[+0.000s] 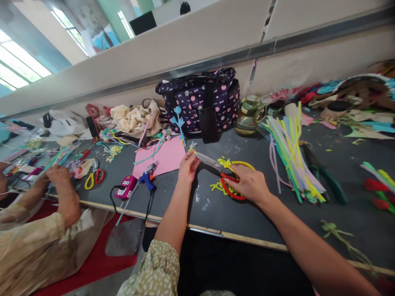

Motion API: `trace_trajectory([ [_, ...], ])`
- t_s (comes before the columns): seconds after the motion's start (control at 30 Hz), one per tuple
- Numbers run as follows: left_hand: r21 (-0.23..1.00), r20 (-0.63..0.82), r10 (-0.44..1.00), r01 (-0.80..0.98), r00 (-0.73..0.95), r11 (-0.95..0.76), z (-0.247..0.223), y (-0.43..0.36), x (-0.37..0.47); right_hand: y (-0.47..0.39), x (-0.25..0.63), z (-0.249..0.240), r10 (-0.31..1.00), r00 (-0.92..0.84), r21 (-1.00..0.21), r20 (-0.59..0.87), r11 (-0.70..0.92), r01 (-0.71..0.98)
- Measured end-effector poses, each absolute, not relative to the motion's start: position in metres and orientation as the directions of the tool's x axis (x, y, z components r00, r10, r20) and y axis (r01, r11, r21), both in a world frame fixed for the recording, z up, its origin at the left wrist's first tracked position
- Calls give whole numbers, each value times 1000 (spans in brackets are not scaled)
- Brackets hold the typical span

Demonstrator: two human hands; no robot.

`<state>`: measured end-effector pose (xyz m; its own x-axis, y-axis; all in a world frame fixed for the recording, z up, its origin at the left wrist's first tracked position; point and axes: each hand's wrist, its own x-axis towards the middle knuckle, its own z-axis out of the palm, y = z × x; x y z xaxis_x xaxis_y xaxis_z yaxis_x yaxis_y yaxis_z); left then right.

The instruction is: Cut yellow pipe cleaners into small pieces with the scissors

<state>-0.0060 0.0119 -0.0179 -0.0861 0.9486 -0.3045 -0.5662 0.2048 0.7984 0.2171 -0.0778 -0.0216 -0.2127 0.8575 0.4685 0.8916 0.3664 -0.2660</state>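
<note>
"How are the hands placed?"

"The right hand [252,181] grips the red-and-yellow scissors [230,177], blades aimed at the left hand [189,166]."

"And the left?"

"Fingertips pinched together at the blade tips. Whatever they hold is too small to make out."

"What's around them?"

"Yellow clippings [217,188] on the worktop [222,213] between the two hands, a pink sheet [160,156] and blue glue gun [147,177] left of the left hand, and a bundle of pastel stems [293,162] just right of the right."
</note>
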Motion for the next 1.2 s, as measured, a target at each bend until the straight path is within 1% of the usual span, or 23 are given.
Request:
trace_trajectory([
  [0.2, 813, -276, 958, -550, -74, 192, -18, 11, -6, -77, 218, -21, 853, -206, -290, 479, 375, 881],
  [0.47, 840, -249, 965, -513, -78, 176, -20, 12, -7, -77, 218, -19, 878, -217, -325, 427, 372, 869],
  [0.63, 828, -249, 966, -533, -72, 174, -21, 12, -8, -77, 218, -19, 885, -224, -308, 407, 364, 879],
  [1.0, 841, -272, 958, -507, -90, 191, -19, 12, -7, -77, 218, -18, 888, -230, -297, 398, 362, 884],
  [1.2, 817, -287, 954, -542, -83, 198, -19, 12, -6, -78, 217, -15, 897, -247, -287, 366, 361, 887],
])
